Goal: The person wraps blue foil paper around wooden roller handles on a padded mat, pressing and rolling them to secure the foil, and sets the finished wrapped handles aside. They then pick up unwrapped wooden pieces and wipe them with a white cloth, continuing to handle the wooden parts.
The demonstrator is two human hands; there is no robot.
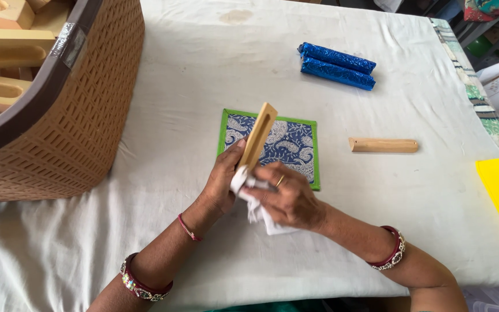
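From the head view, the left hand [222, 179] grips a slotted wooden block [259, 136], tilted up over a blue patterned mat [301, 144]. The right hand [287, 196] pinches a white cloth [255, 199] against the block's lower end. Nearby lie a wooden stick [383, 145], two blue rolls [337, 66], and a basket [82, 110].

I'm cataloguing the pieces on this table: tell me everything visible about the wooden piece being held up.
The wooden piece is a pale, flat, elongated block with a long slot-like recess down one face. It looks like unfinished light wood. It stands tilted, upper end leaning right, above a blue patterned mat. The left hand grips its lower end; the right hand presses a white cloth against its base.
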